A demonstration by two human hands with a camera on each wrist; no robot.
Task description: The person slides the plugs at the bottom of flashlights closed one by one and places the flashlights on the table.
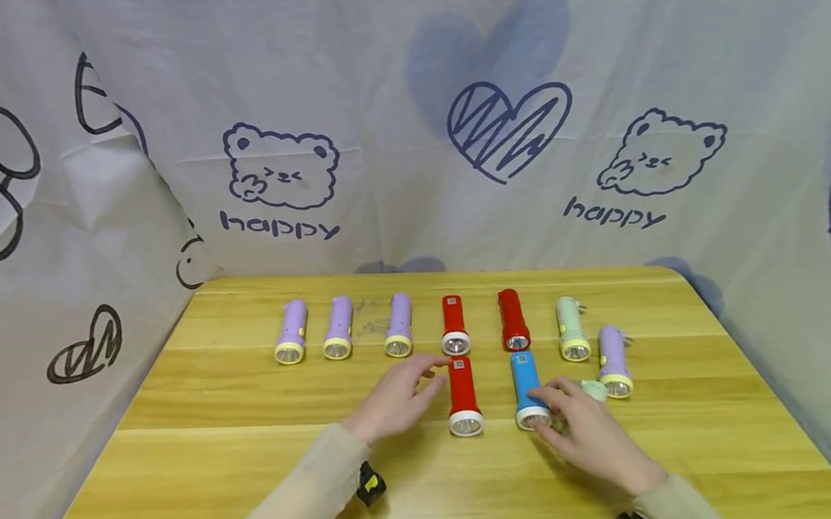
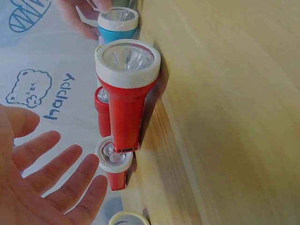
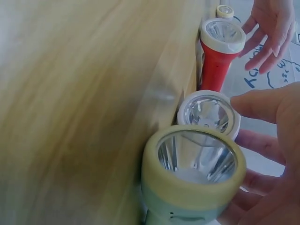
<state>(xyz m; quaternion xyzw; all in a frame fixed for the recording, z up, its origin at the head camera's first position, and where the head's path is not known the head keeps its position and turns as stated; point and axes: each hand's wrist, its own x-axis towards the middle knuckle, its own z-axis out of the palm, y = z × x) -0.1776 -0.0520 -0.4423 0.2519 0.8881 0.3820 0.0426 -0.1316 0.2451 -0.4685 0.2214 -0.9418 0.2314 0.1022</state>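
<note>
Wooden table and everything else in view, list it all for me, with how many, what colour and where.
Purple flashlights: 4, purple with yellow rims, three at back left, one at far right
Red-and-white flashlights: 2, red with white rims, centre, one behind the other
All-red flashlight: 1, red, behind the blue one
Blue flashlight: 1, blue with white rim, right of centre
Green flashlights: 2, pale green with yellow rims, right side, one mostly hidden by a hand in the head view
Table: 1, yellowish wood, beneath the flashlights
Printed cloth: at least 1, whitish with dark drawings, around the table
Sleeves: 2, beige, on the forearms
Wrist cameras: 2, black and yellow, near the cuffs
Hands: 2, bare, left hand beside the nearer red-and-white flashlight, right hand at the blue flashlight
</note>
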